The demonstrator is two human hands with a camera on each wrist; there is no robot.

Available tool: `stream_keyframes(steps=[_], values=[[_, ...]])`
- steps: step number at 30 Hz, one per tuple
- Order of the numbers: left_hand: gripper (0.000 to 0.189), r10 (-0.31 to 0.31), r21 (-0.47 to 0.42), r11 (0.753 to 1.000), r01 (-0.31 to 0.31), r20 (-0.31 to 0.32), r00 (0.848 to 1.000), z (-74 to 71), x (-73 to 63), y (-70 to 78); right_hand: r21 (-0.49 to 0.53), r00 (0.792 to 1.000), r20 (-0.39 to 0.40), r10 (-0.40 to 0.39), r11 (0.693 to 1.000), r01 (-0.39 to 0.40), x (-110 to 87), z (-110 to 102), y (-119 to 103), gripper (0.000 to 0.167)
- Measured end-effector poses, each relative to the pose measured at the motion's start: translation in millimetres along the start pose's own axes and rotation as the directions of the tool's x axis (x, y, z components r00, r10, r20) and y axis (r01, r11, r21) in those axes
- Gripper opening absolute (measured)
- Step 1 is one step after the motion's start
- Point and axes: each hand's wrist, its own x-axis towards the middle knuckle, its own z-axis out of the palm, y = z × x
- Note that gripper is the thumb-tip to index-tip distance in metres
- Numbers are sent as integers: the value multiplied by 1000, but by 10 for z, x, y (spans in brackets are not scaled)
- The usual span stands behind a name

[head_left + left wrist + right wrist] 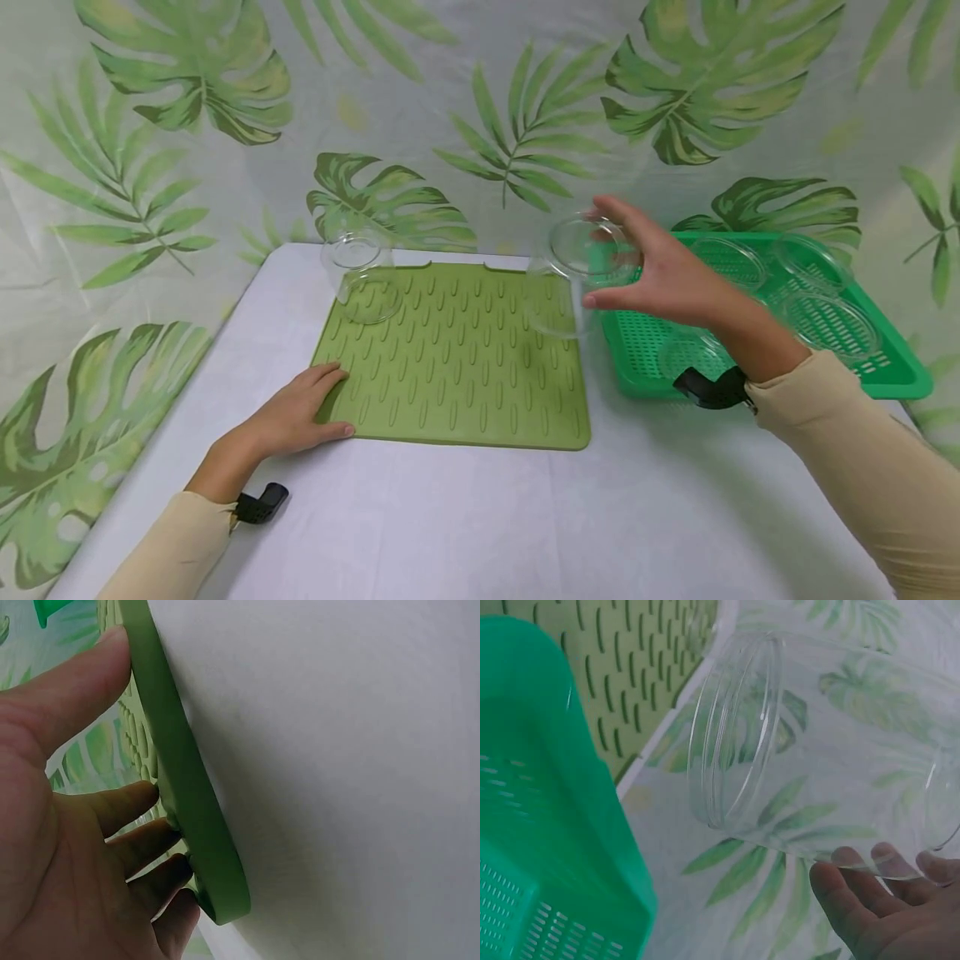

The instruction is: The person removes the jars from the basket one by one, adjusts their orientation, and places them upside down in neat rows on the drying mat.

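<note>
My right hand (667,271) holds a clear cylindrical jar (551,296) sideways between thumb and fingers, above the back right corner of a green ridged mat (457,367). In the right wrist view, the fingertips press the wall of the jar (817,757) near one end, and its thick ringed end points away from the hand. A second clear jar (367,300) stands at the mat's back left corner. My left hand (300,412) rests at the mat's front left corner. In the left wrist view, its fingertips touch the mat (180,772) along the edge.
A green perforated basket (896,379) stands right of the mat, under my right forearm. Several clear round-rimmed pieces (832,325) lie in it. White cloth (450,525) covers the table. A leaf-patterned curtain (517,100) hangs behind, close to the table's back edge.
</note>
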Motion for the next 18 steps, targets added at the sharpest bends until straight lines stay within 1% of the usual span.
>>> stream_keyframes(steps=[6, 11, 18], values=[[83, 11, -21, 1000, -11, -10, 1000, 11, -28, -3, -23, 1000, 15, -6, 1000, 6, 136, 99, -17, 105], [84, 12, -19, 1000, -12, -10, 1000, 14, -35, -14, -5, 999, 35, -6, 1000, 6, 252, 168, -28, 104], [84, 19, -27, 999, -19, -15, 1000, 19, -31, -12, 13, 998, 60, 14, 1000, -15, 474, 276, -10, 104]])
